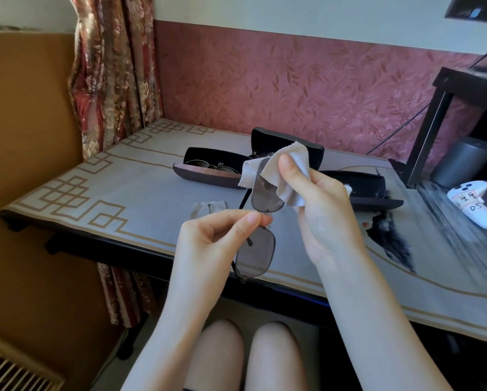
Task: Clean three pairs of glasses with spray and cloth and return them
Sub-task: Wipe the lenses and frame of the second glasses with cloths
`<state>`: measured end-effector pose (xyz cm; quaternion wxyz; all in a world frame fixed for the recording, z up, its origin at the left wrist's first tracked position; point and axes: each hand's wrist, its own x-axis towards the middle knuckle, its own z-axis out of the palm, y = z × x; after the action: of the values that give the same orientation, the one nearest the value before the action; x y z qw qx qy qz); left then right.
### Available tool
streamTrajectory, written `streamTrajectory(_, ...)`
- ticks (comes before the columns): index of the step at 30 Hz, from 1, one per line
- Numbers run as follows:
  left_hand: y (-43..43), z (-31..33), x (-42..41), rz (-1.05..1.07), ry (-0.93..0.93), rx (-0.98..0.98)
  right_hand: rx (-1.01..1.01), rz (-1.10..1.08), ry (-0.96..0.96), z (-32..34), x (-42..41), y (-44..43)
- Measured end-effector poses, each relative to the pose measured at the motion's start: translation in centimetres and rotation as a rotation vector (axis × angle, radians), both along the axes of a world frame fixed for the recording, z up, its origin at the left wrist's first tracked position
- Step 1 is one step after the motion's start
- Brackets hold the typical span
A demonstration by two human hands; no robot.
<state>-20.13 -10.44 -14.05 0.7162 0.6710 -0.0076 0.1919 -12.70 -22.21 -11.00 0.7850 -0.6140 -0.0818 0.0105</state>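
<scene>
Upper left of frame: patterned curtain point(115, 66) hung behind the table point(95, 193), which had a grey mat with a gold key border. Centre left on the mat: open dark case point(205, 180) with a pair of sunglasses point(208, 165) lying inside. Just below it, a small crumpled spare cloth point(208, 208) lay flat on the mat.

Centre: left hand point(222, 238) held up above the table edge, thumb and forefinger pinching the held glasses point(266, 197) at the bridge; one lens stood above the pinch, the other hung below. Grey cleaning cloth point(281, 165) was folded over the upper lens. Right hand point(321, 204) gripped that cloth, thumb pressing it on the lens, other fingers curled behind.

Behind the cloth: a second open case point(317, 149). Right of the right hand: a third open case point(377, 190), contents mostly hidden.

Far right: dark stand point(439, 108), grey cylinder point(462, 162) under it, and a white labelled object point(473, 206) on the mat.
</scene>
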Motion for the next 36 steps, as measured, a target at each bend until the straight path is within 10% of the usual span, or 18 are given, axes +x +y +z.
streamTrajectory(36,-0.4,0.1,0.0,-0.011,0.031,-0.034,-0.155,-0.066,-0.059,-3.1,-1.3,-1.8)
